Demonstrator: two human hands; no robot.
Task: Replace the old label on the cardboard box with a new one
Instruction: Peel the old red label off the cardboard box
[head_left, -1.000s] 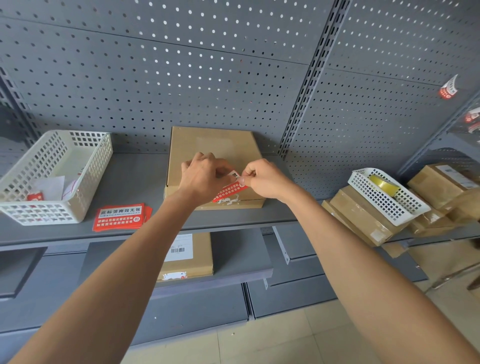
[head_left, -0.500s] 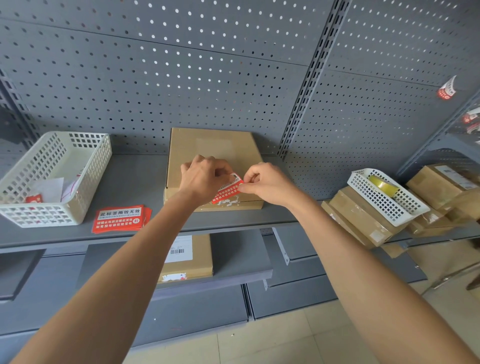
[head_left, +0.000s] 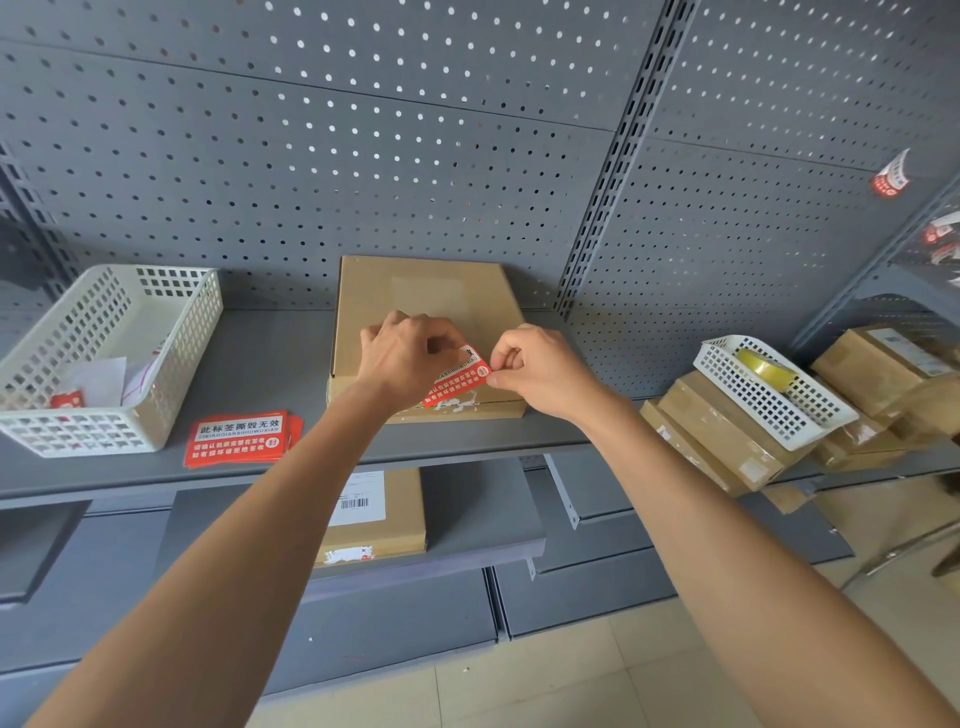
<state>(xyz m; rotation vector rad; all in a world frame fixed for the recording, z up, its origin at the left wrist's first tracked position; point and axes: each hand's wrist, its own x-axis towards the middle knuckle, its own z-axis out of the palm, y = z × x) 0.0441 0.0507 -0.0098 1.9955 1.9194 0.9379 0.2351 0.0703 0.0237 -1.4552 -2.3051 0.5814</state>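
A basket (head_left: 171, 364) sits at the shelf's (head_left: 270, 364) left end, a label stack (head_left: 236, 439) near its front edge. Mid-shelf, the left hand (head_left: 410, 358) and right hand (head_left: 540, 371) both pinch a red label (head_left: 460, 382) over the box's (head_left: 426, 296) front edge.

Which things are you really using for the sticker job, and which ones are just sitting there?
Part of the job:
- cardboard box
- red label, pinched by the left hand and right hand
- stack of red labels

Just lying about:
- big white basket
- small white basket with a tape roll
- other boxes
- box on the lower shelf
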